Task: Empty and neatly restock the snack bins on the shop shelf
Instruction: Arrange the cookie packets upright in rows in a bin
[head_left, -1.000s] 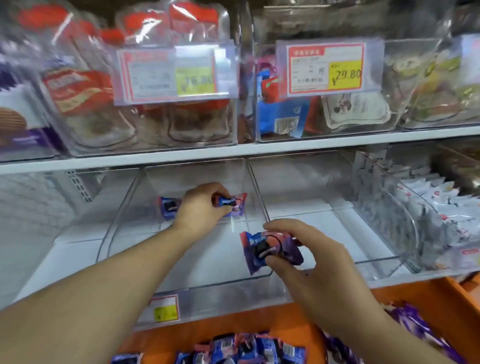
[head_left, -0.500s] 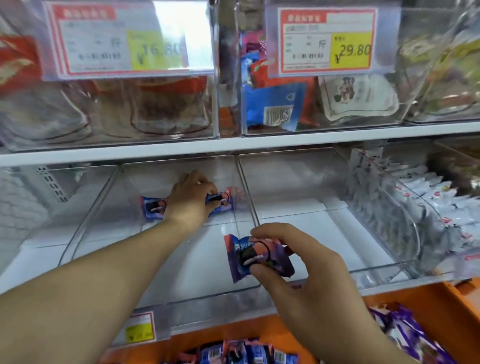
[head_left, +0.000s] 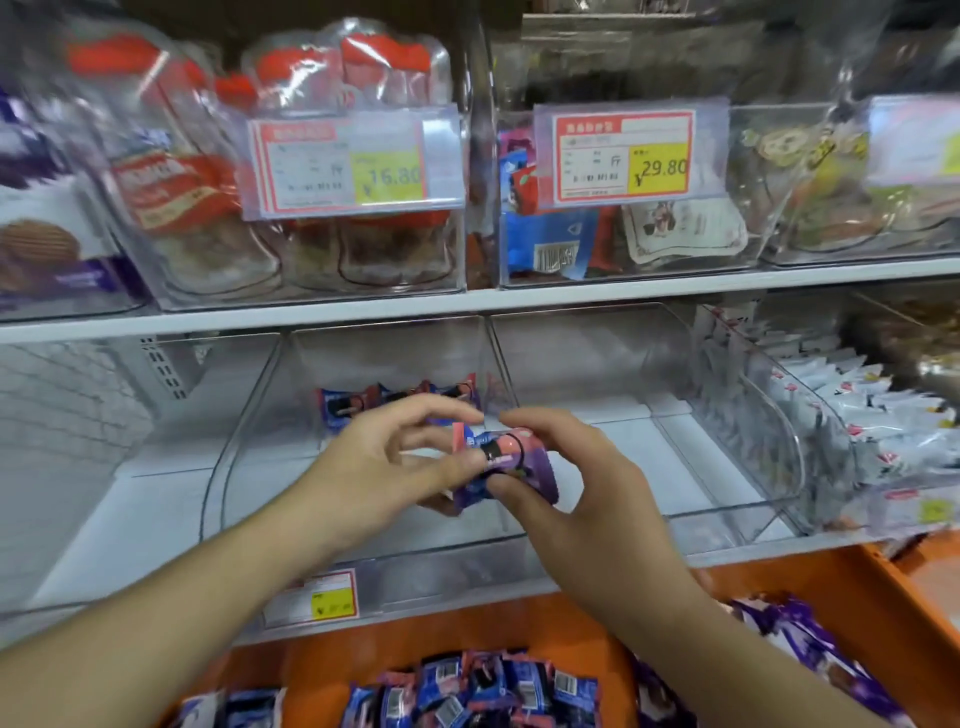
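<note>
Clear plastic walls frame the bin (head_left: 244, 415), where a short row of packets (head_left: 395, 402) lies across the back. In front of it the left hand (head_left: 374, 467) and right hand (head_left: 566, 478) meet, both pinching one snack packet (head_left: 498, 462), its long axis running left to right. The row sits beyond and slightly left, likely nearer the left hand. More packets fill the orange crate (head_left: 831, 597) below.
</note>
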